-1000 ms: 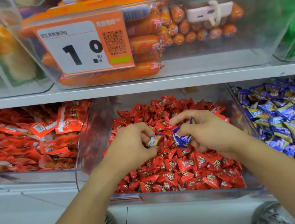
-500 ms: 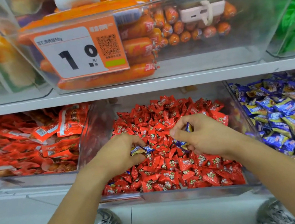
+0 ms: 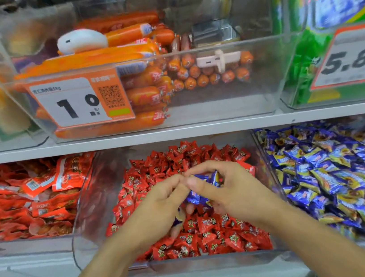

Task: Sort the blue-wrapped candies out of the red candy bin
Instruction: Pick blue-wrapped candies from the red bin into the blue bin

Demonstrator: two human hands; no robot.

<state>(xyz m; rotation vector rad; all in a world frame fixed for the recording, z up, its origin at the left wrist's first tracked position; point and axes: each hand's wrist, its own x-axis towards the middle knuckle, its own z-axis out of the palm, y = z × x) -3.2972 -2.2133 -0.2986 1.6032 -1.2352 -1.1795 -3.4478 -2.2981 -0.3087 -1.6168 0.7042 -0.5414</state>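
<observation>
The left hand (image 3: 161,208) and right hand (image 3: 229,192), apart half a second ago, have come together above the red candy bin (image 3: 87,222), fingertips touching. The blue-wrapped candies (image 3: 203,188) now sit bunched in the right hand's curled fingers (the left hand's small piece is no longer plainly visible). The view has tilted up, bringing a 5.8 price tag (image 3: 349,61) into sight.

Bright, even light; blurred, warped edges

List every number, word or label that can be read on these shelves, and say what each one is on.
"1.0": orange price tag on the clear sausage bin.
"58g": small top line of that tag; the characters before it are too blurred to read.
QR code on the same tag: no readable text.
"5.8": price tag on the upper right bin.
Print on the red candies, blue-wrapped candies and sausages: too small or blurred.
</observation>
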